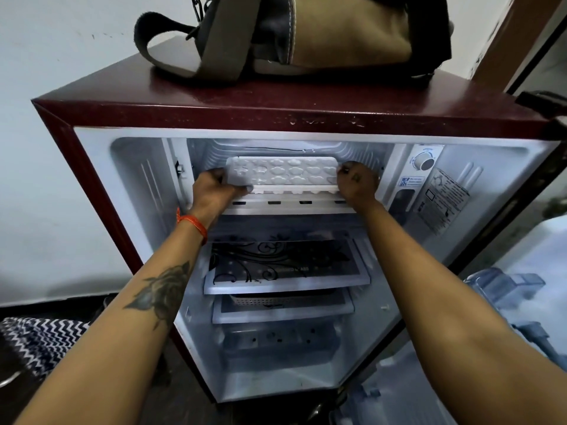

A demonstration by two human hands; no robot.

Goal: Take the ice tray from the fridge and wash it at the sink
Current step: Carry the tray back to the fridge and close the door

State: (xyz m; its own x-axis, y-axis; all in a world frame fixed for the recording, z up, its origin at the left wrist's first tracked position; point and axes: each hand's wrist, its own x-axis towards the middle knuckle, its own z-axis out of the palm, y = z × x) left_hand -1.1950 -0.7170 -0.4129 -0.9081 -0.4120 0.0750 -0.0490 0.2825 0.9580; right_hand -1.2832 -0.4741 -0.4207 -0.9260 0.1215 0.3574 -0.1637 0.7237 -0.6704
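A white ice tray [283,174] with rows of moulded cells sits in the freezer compartment at the top of the open maroon fridge [245,113]. My left hand [211,191] grips the tray's left end, fingers curled round its edge. At the tray's right end my right hand [357,187] holds on in the same way. The tray's front edge is at the mouth of the compartment, tilted a little toward me. No sink is in view.
A brown and grey bag [306,38] lies on top of the fridge. Below the freezer are a glass shelf [285,268] with a floral print and a lower shelf. The open fridge door [506,302] with clear bins stands at the right. A zigzag-patterned cloth [40,342] lies at lower left.
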